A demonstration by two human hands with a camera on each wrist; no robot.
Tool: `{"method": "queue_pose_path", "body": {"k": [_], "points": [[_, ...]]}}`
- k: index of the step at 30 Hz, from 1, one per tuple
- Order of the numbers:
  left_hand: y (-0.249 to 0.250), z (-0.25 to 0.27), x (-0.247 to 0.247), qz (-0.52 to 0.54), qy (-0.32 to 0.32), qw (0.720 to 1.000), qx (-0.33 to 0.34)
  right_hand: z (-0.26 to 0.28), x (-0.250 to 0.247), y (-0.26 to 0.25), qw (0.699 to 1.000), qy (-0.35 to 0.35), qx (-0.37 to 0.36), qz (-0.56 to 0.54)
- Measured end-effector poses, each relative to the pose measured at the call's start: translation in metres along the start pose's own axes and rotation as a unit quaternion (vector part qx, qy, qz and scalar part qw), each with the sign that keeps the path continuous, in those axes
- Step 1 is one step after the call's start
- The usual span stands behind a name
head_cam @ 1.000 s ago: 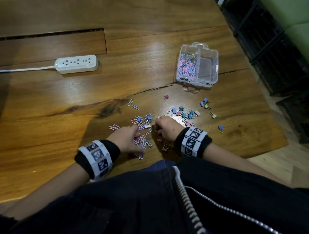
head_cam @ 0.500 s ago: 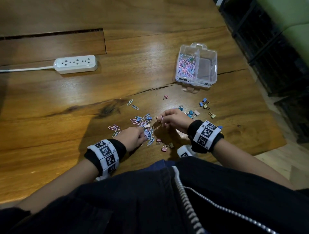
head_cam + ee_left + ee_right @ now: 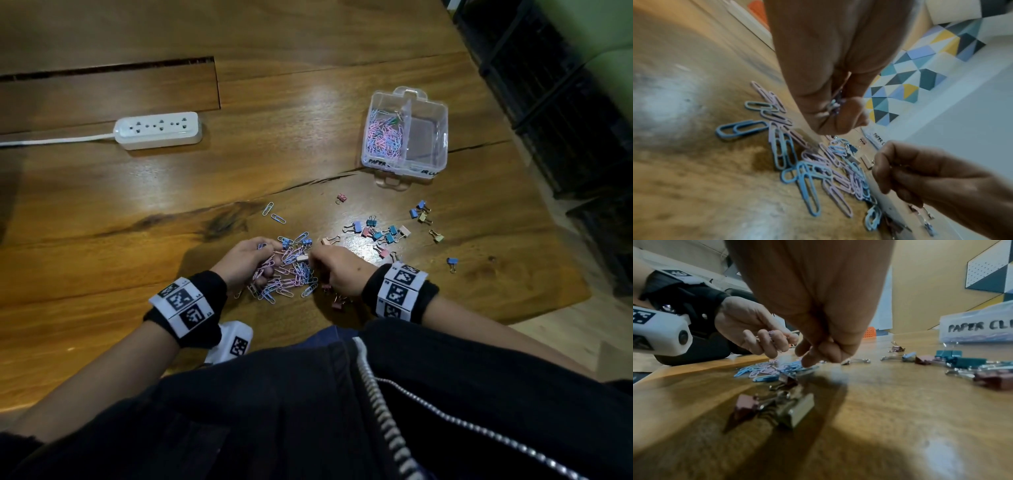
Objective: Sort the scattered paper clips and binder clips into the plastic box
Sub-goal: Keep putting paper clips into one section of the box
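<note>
Pink and blue paper clips (image 3: 291, 274) lie in a heap between my hands. My left hand (image 3: 250, 258) sits at the heap's left edge, and its curled fingers hold a small bunch of paper clips (image 3: 833, 105). At the heap's right edge, my right hand (image 3: 334, 270) has curled fingers and its fingertips (image 3: 807, 362) pinch at a paper clip on the pile. Coloured binder clips (image 3: 380, 234) are scattered to the right. The clear plastic box (image 3: 442, 137) stands farther back right, with paper clips in its left compartment (image 3: 383, 135), labelled "PAPER CL" (image 3: 978, 327).
A white power strip (image 3: 159, 130) with its cable lies at the back left of the wooden table (image 3: 102, 212). A few binder clips (image 3: 777, 407) lie under my right wrist. The table's right edge (image 3: 579, 298) drops off near a lone blue binder clip (image 3: 452, 262).
My right hand came back from the binder clips toward me onto the paper clip heap. My left hand moved forward and left along the heap, holding clips.
</note>
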State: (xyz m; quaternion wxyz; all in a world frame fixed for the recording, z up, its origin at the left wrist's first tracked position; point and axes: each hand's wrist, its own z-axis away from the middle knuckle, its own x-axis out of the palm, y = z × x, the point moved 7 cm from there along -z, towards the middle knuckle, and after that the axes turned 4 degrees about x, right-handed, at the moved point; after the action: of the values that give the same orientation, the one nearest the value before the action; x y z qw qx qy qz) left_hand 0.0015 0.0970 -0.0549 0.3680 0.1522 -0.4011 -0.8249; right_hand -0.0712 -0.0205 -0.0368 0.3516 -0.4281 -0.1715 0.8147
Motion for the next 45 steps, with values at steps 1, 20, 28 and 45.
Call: {"method": "queue_pose_path", "body": {"k": [1,20,28,45], "points": [[-0.001,0.001,0.000,0.006,-0.002,1.000,-0.007,-0.002,0.000,-0.001,1.000,0.008,-0.016,0.021],[-0.008,0.019,-0.002,-0.628,0.012,0.773,0.084,-0.015,0.016,-0.014,0.982,0.036,-0.046,0.182],[-0.007,0.008,0.029,-0.645,-0.047,0.751,0.134,-0.017,0.011,-0.005,0.978,0.010,-0.068,0.196],[0.086,-0.019,0.066,-0.481,-0.182,0.853,0.086,-0.014,-0.153,0.055,0.972,0.201,0.070,-0.100]]}}
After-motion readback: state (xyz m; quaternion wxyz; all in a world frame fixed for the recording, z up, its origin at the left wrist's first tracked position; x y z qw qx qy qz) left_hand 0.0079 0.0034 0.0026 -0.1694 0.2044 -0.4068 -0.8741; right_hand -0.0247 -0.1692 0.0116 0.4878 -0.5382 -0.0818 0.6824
